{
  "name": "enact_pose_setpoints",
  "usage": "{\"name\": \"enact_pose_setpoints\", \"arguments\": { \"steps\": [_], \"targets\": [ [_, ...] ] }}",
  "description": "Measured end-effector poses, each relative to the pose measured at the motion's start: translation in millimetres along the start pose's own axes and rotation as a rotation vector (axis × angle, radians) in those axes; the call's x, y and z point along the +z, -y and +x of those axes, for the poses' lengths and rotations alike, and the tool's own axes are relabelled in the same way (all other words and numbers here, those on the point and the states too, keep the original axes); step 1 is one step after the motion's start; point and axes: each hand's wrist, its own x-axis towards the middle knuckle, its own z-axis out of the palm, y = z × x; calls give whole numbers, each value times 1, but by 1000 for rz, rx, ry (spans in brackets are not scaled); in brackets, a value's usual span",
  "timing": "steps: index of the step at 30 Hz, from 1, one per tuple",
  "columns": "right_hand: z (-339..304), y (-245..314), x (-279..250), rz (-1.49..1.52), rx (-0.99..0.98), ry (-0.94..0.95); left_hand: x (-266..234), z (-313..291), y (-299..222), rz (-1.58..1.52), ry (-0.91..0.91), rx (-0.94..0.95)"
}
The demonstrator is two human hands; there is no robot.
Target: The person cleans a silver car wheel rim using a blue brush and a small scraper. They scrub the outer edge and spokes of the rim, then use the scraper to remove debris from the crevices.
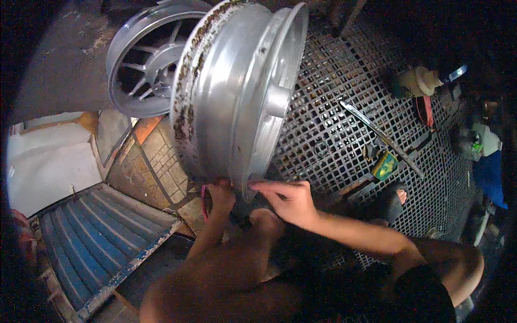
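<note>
Gridded flooring [336, 70] flanks the wheel [221, 102] beyond 2 hands [222, 198] [293, 203].

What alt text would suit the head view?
A person's left hand and right hand are at the lower edge of a silver wheel, dark-stained along one rim. Another wheel is at its left; a metal bar lies on the grid floor.

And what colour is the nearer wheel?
The wheel is silver, with brown patches at left; best seen in the head view.
</note>
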Motion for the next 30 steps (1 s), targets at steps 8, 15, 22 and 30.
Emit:
{"name": "enact_pose_setpoints", "arguments": {
  "steps": [8, 15, 22, 30],
  "targets": [
    [50, -134, -30, -391, -169, -84, 76, -30, -124, 558, 172, 361],
    [7, -88, 30, -275, 222, -373, 57, -40, -107, 521, -53, 211],
    [-3, -67, 5, -181, 155, -387, 68, -31, -105, 384, -46, 292],
    [57, -137, -42, -331, 62, -529, 78, -32, -112, 343, 133, 186]
  ]
}}
